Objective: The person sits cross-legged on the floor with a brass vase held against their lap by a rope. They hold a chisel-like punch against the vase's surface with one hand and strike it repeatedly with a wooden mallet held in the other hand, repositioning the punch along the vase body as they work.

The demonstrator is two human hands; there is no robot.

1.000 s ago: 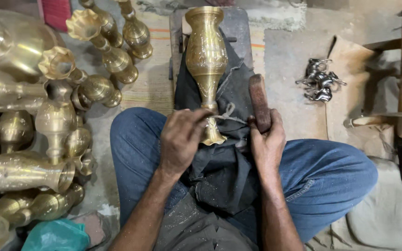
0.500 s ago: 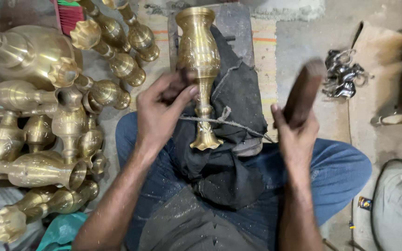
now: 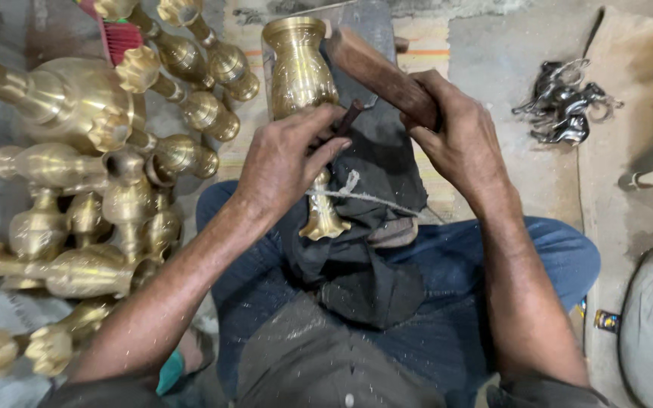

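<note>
head view looks down on a brass vase [image 3: 298, 75] lying across the person's lap on a dark cloth [image 3: 364, 249], its mouth pointing away from the body and its flared foot toward it, so the long axis runs straight out from the lap. left hand [image 3: 285, 162] rests on the vase's waist, its grip pinching a thin dark punch [image 3: 348, 119] against the brass. right hand [image 3: 455, 132] has its grip wrapped tight around a wooden mallet [image 3: 376, 72], whose head sits just right of the vase's shoulder, angled down toward the punch. left hand is the nearer one to the vase. a pile of brass vases [image 3: 92, 189] lies off to the left. compared with half a second ago, the mallet has swung in from well out on the right to close above the punch.
</note>
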